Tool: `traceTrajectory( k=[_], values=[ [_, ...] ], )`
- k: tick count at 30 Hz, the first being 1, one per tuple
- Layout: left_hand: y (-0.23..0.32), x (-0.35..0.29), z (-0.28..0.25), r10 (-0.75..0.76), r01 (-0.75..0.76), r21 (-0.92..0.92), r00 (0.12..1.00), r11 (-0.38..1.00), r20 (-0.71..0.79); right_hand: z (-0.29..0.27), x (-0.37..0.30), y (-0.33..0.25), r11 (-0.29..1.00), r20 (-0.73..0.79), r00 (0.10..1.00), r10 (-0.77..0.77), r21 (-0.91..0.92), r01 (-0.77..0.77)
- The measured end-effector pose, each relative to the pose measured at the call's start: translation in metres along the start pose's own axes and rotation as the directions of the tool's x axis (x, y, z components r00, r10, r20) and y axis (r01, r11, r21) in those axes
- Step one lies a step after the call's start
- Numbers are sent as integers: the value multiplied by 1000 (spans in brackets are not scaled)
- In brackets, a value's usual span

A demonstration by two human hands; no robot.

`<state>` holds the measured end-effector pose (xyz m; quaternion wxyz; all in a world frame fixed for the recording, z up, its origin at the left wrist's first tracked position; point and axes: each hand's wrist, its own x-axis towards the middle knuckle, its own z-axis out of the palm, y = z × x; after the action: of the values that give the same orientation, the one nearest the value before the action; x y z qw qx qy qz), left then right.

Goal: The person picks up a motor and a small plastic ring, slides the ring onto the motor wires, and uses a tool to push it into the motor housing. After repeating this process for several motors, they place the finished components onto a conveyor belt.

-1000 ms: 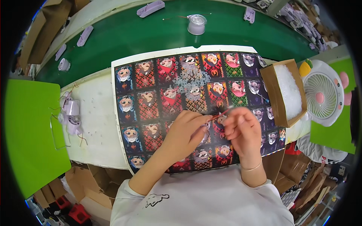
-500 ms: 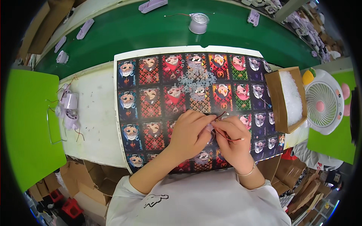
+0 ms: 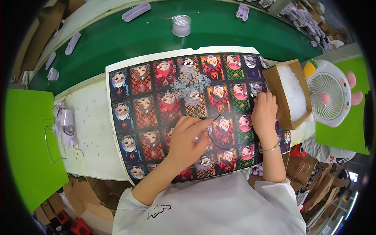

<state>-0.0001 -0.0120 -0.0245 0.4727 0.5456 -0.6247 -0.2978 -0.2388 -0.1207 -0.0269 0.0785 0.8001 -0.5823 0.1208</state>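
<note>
The left hand [image 3: 190, 139], at the centre of the frame, has its thumb and fingers pinched narrow around a small lilac part [image 3: 209, 129], mostly covered by the hand, with thin red and black wires [image 3: 217, 145] curving out to its right. The right hand [image 3: 265, 113], right of centre, has its fingers bent together beside a cardboard box [image 3: 275, 94]; its fingertips are partly hidden, so I cannot tell whether they grip anything. Both hands are over a large sheet [image 3: 231, 49] printed with rows of cartoon cards. On its upper middle lies a loose pile of clear rings [image 3: 190, 86]. The box, at the right of the frame, is filled with white material [image 3: 293, 94], and a white fan [image 3: 331, 96] is just beside it. Across the top runs a green belt [image 3: 117, 43] carrying a round lilac cup [image 3: 181, 27] with a clear top. More lilac cups [image 3: 67, 117] sit grouped on the white table [image 3: 94, 149] at the left.
</note>
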Motion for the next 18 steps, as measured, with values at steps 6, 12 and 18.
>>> traceTrajectory(
  k=[6, 12, 18],
  values=[
    [-2, -4, 3, -29, 30, 21, 999, 999, -37, -55, -40, -70, 660, 55, 948, -314, 730, 177],
    [0, -4, 3, -31, 32, 21, 999, 999, -40, -55, -55, -97, 653, 20, 973, -228, 745, 138],
    [3, -5, 9, -37, 44, 64, 993, 997, -108, -46, -66, -117, 698, -26, 999, -27, 715, 38]
  ],
)
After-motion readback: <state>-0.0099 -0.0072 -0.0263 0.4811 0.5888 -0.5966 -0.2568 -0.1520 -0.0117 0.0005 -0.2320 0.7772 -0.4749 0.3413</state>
